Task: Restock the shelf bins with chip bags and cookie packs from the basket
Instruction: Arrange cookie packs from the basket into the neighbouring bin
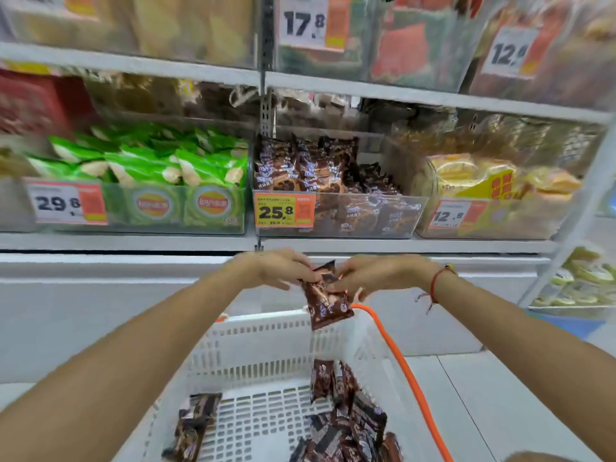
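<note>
Both hands, left hand (278, 266) and right hand (370, 273), pinching cookie pack (325, 300) above basket (263, 348), probably squaring it for far cookie bin (336, 213).

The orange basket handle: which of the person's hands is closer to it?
The right hand. It holds the brown cookie pack just above where the orange handle meets the basket rim; the left hand pinches the pack's top, farther over.

price tags read 17.8 (305, 23) and 12.9 (510, 51) up top, and 29.8 (66, 204), 25.8 (284, 211) and 12.8 (455, 215) on the bins below.
</note>
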Motion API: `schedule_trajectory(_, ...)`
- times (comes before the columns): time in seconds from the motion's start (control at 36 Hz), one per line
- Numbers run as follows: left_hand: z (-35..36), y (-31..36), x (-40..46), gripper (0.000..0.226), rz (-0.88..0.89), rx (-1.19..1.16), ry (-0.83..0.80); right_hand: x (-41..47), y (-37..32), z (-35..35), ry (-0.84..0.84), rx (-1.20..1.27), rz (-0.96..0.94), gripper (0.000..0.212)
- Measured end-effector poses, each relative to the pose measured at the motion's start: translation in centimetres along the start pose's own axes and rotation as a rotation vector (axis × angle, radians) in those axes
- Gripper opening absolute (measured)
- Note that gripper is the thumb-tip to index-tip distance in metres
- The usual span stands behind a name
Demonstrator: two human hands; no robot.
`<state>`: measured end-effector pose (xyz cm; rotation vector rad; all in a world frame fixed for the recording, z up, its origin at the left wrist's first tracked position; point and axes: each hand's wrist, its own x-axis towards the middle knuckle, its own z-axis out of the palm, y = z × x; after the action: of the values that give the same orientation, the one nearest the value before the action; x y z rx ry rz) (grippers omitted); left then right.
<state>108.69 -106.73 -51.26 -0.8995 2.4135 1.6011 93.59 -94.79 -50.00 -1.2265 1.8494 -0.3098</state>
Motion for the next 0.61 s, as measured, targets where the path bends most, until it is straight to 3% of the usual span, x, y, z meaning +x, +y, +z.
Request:
schedule_trajectory(0.08, -2.2, 1.5, -1.9, 0.030, 0.084, -0.141, 0.093, -1.4, -2.8, -1.2, 0.070, 0.102, -0.040, 0.016)
schedule_trajectory(0.19, -4.1, 2.6, -3.3, 0.051, 0.086, -0.239, 0.171, -2.1, -4.6, -1.8, 0.237, 0.339, -0.095, 0.025)
schedule_trajectory(0.22, -4.4, 2.9, -3.5, 0.052, 0.080, -0.252, 0.174, -2.0, -4.8, -1.7, 0.283, 0.406, -0.108, 0.025)
schedule_trajectory(0.33, -5.2, 3.6, -3.7, 0.021, 0.117, -0.350, 0.162, -1.7, -5.4, -1.0, 0.421, 0.639, -0.146, 0.023)
schedule_trajectory(0.42, -5.7, 3.8, -3.7, 0.029, 0.177, -0.422, 0.220, -1.9, -5.5, -0.7, 0.435, 0.719, -0.186, 0.025)
schedule_trajectory(0.5, -6.3, 3.9, -3.8, 0.033, 0.240, -0.357, 0.304, -2.1, -5.6, -0.6, 0.460, 0.659, -0.227, 0.029)
schedule_trajectory(0.61, -6.8, 4.2, -3.3, 0.027, 0.333, -0.147, 0.446, -2.6, -6.4, -1.3, 0.711, 0.464, -0.350, 0.056)
